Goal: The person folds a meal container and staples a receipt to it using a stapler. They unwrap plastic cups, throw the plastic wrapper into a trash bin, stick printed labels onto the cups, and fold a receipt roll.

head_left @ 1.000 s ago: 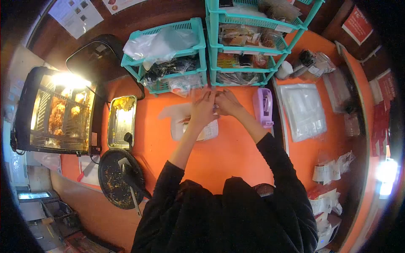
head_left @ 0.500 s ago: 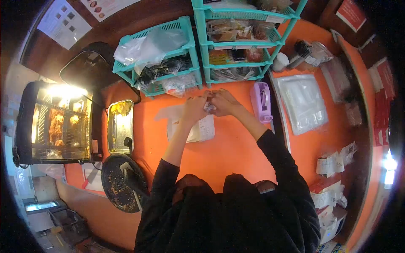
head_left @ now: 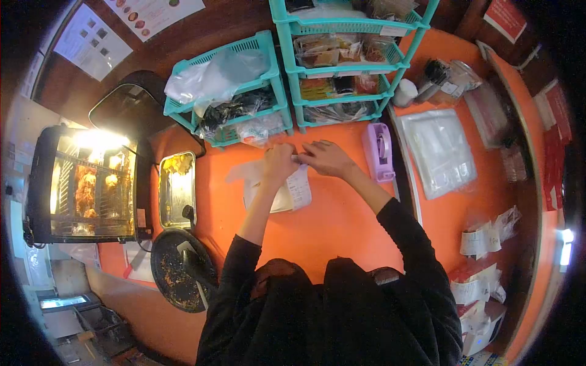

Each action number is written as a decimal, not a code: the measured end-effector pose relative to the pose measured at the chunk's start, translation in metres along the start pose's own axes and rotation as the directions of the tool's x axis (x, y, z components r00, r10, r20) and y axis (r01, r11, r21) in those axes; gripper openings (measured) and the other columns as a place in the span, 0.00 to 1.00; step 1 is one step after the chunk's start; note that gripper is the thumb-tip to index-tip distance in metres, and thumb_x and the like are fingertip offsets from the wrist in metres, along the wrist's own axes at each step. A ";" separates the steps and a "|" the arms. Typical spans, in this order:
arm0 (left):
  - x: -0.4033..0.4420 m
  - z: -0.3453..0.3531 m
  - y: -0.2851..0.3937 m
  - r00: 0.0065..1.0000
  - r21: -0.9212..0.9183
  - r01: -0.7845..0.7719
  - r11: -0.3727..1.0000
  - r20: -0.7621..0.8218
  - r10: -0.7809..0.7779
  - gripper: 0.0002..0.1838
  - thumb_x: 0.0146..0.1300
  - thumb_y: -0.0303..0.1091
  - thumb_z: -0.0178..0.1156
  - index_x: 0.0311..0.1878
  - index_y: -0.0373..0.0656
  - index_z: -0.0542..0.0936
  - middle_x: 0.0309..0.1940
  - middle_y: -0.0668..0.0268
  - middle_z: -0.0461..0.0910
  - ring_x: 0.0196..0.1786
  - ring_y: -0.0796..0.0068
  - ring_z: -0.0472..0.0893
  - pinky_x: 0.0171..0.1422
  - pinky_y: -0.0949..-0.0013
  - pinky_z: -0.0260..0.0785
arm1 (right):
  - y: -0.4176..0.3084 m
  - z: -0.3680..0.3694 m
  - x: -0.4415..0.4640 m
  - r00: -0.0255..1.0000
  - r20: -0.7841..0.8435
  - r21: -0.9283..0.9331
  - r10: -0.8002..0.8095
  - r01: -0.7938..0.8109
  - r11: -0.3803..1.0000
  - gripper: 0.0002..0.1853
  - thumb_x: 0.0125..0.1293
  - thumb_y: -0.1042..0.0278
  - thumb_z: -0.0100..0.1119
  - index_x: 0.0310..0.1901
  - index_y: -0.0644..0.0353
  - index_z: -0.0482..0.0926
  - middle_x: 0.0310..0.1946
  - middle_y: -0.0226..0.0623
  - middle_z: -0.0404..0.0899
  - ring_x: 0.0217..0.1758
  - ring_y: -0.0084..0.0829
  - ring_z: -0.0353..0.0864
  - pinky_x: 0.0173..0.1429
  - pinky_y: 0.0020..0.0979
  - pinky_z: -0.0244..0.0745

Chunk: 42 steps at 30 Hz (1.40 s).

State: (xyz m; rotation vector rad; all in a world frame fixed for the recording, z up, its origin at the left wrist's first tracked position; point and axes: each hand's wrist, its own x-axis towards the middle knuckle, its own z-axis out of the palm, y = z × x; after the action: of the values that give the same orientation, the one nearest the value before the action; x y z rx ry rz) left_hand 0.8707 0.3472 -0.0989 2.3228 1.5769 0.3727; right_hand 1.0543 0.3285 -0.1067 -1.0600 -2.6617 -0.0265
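Over the orange counter, my left hand (head_left: 280,164) is closed, its fingers curled in at the far side. My right hand (head_left: 329,159) comes in from the right, its fingers bent toward the left and nearly meeting the other hand. A bit of something whitish (head_left: 296,160) shows between the two hands; it is too small and covered to name. Just below them lies a white paper packet (head_left: 281,200) with a printed slip (head_left: 299,190) at its right side. My left wrist hides part of the packet.
A purple tape dispenser (head_left: 379,155) stands right of my hands. Teal basket racks (head_left: 278,91) with bagged goods line the back. At left are a metal tray (head_left: 177,201), a black pan (head_left: 174,277) and a lit food warmer (head_left: 91,186). Clear plastic bags (head_left: 436,152) lie at right.
My hands have drawn slightly apart, and the fingers of my right hand are less tightly curled. Less of the whitish thing shows between them. The whole view has shifted a little.
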 end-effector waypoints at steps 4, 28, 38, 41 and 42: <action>0.000 -0.007 0.003 1.000 0.006 0.031 1.000 -0.003 -0.030 0.10 0.45 0.36 0.71 0.32 0.45 0.86 0.30 0.53 0.83 0.39 0.53 0.83 0.45 0.53 0.75 | 0.006 0.004 -0.008 0.976 -0.180 -0.056 -0.120 0.112 0.992 0.15 0.60 0.70 0.55 0.49 0.50 0.73 0.44 0.36 0.74 0.42 0.40 0.81 0.46 0.37 0.78; -0.150 0.017 0.014 0.771 -0.237 0.195 0.952 -0.563 -0.298 0.23 0.51 0.30 0.63 0.52 0.40 0.71 0.50 0.52 0.69 0.55 0.48 0.68 0.63 0.48 0.57 | -0.101 0.047 -0.158 0.580 0.176 0.744 0.795 -0.607 0.279 0.17 0.65 0.59 0.58 0.47 0.59 0.66 0.36 0.45 0.76 0.41 0.44 0.80 0.46 0.42 0.74; -0.022 -0.011 -0.003 0.958 0.169 -0.244 0.955 -0.107 0.264 0.21 0.47 0.33 0.68 0.48 0.47 0.81 0.51 0.63 0.78 0.59 0.60 0.73 0.67 0.53 0.56 | -0.098 0.061 -0.128 0.703 -0.114 0.115 0.702 -0.693 0.712 0.18 0.57 0.64 0.60 0.49 0.58 0.72 0.41 0.45 0.76 0.47 0.50 0.76 0.51 0.47 0.71; -0.010 -0.008 0.002 0.978 0.151 -0.207 0.967 0.042 0.203 0.13 0.47 0.31 0.67 0.39 0.49 0.84 0.45 0.63 0.81 0.56 0.60 0.76 0.65 0.54 0.59 | -0.090 0.053 -0.075 0.702 -0.427 0.269 0.570 -0.503 0.822 0.13 0.57 0.68 0.59 0.43 0.59 0.76 0.39 0.43 0.77 0.44 0.48 0.78 0.49 0.46 0.73; -0.008 -0.007 0.001 0.967 0.136 -0.254 0.957 0.044 0.251 0.12 0.46 0.30 0.65 0.38 0.48 0.85 0.42 0.61 0.82 0.52 0.59 0.78 0.64 0.53 0.59 | -0.089 0.048 -0.058 0.695 -0.427 0.275 0.578 -0.509 0.816 0.13 0.57 0.68 0.59 0.43 0.59 0.76 0.39 0.43 0.77 0.44 0.48 0.78 0.49 0.46 0.73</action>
State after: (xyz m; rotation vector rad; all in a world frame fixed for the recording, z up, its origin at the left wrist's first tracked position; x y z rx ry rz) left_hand 0.8663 0.3401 -0.0928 2.6361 1.3354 0.2950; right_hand 1.0221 0.2301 -0.1604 -1.5188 -1.7856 0.0036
